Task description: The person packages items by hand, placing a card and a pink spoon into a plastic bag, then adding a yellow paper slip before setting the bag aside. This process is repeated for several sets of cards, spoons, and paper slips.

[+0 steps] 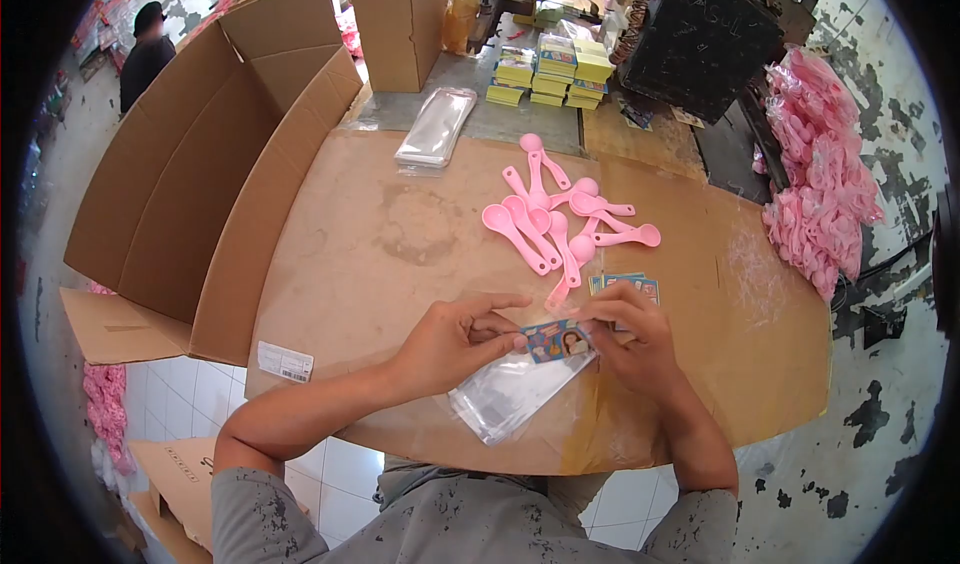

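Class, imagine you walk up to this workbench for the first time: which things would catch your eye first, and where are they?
First, the heap of pink spoons at the middle of the brown table. Just in front of it, the left hand and right hand both pinch a printed card at the mouth of a clear plastic bag. A big open cardboard box stands at the table's left edge.

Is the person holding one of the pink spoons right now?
No, the pink spoons lie loose on the table beyond both hands, while the left hand and right hand hold a clear bag with a printed card.
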Demonstrator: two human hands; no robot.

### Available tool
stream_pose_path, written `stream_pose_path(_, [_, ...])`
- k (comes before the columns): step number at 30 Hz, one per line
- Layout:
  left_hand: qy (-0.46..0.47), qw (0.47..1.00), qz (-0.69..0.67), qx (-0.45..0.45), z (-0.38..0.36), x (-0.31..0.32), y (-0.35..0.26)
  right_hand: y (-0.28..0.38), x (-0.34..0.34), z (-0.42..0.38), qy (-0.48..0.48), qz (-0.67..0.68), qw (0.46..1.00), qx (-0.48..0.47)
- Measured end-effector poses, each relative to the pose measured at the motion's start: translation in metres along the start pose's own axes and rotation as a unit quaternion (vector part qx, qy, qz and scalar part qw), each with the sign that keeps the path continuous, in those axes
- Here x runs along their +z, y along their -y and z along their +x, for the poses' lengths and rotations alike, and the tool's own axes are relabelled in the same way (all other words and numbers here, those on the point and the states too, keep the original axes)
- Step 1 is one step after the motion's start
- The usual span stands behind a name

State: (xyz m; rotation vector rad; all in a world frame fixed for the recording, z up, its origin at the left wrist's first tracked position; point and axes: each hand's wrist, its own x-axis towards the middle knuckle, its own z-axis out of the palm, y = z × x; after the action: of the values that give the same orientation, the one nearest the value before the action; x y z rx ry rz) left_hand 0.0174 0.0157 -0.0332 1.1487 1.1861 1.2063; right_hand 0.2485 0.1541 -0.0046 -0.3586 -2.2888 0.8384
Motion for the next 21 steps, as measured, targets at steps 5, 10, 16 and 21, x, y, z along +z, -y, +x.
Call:
stream_pose_path(5, [0.030,0.996,0.085,0.011,-0.003,0.005,-0.008,0.013,0.022,-0.004,-0.020,0.133,0.980,0.145])
stream_pose_path(10, [0.001,1.000,-0.017,-0.007,-0.001,0.004,-0.010,0.005,0.013,-0.007,-0.013,0.175,0.963,0.203])
stream_pose_path(16, [0.017,1.000,0.004,0.016,-0.003,0.000,-0.001,-0.002,0.003,0.010,0.193,0.134,0.972,0.030])
stream_pose_path(21, [-0.008,0.999,-0.043,-0.018,-0.003,-0.004,-0.006,-0.063,-0.028,0.035,0.050,-0.211,0.975,0.053])
